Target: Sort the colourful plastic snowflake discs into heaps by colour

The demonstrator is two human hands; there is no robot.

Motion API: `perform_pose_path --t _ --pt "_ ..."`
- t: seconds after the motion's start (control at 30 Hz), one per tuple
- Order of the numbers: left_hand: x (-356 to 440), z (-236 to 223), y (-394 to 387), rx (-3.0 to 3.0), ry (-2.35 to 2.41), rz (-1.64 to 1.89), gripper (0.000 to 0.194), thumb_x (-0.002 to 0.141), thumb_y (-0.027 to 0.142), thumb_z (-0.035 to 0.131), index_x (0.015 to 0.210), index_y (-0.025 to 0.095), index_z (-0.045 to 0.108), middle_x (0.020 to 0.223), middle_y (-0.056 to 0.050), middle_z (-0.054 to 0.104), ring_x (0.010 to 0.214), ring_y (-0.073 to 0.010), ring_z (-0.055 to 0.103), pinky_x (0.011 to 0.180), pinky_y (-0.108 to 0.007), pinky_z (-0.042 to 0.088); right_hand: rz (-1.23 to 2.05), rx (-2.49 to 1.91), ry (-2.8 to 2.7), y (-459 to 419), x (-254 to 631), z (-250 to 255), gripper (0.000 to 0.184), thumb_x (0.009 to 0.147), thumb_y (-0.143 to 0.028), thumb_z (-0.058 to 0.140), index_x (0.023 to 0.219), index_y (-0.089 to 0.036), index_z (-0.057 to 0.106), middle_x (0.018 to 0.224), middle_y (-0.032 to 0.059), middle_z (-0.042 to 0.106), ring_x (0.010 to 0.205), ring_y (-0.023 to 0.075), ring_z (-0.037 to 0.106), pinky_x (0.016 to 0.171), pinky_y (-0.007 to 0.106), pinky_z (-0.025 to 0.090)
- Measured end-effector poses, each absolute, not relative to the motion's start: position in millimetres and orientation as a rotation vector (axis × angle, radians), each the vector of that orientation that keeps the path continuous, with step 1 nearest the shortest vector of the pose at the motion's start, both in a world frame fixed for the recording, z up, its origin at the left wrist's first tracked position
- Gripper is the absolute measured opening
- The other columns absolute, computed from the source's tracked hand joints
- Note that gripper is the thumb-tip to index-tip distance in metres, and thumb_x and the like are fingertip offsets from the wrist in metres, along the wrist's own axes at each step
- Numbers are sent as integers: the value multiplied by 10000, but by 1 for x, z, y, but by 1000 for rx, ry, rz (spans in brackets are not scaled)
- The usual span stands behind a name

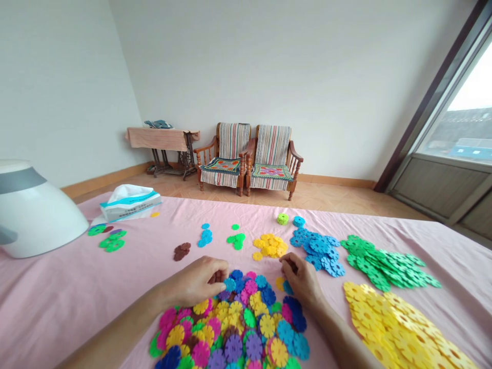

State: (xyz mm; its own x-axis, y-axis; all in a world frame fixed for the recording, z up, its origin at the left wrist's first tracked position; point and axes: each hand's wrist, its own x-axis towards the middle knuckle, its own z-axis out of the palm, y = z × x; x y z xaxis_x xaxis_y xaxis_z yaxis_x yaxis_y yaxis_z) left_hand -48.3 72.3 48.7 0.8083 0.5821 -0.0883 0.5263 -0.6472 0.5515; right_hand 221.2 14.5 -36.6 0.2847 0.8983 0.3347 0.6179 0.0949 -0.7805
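A mixed heap of notched plastic flower discs (234, 323) in many colours lies in front of me. My left hand (202, 281) hovers at the heap's far left edge, fingers curled. A light blue disc (229, 285) shows by its thumb tip; whether it is gripped I cannot tell. My right hand (303, 279) is closed in a pinch beside a small pile of yellow discs (271, 245); anything between its fingertips is hidden. Near that hand lies a pile of blue discs (317, 247). Small groups of green discs (237, 240), light blue discs (205, 237) and brown discs (182, 251) lie beyond my left hand.
Large piles of green discs (384, 261) and yellow discs (407, 328) spread at the right. A lime stack (282, 219) and a blue stack (299, 221) stand farther back. On the left are a white appliance (42, 215), a tissue pack (130, 202) and several loose discs (113, 241).
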Motion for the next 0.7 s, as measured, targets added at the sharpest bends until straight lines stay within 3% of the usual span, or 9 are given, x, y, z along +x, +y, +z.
perform_pose_path --t 0.7 --pt "-44 46 73 2395 828 200 187 788 244 455 619 166 442 568 40 429 552 -97 416 520 -197 266 367 -1623 -1436 15 221 -37 186 780 -302 456 757 -201 611 614 12 626 548 162 562 516 238 379"
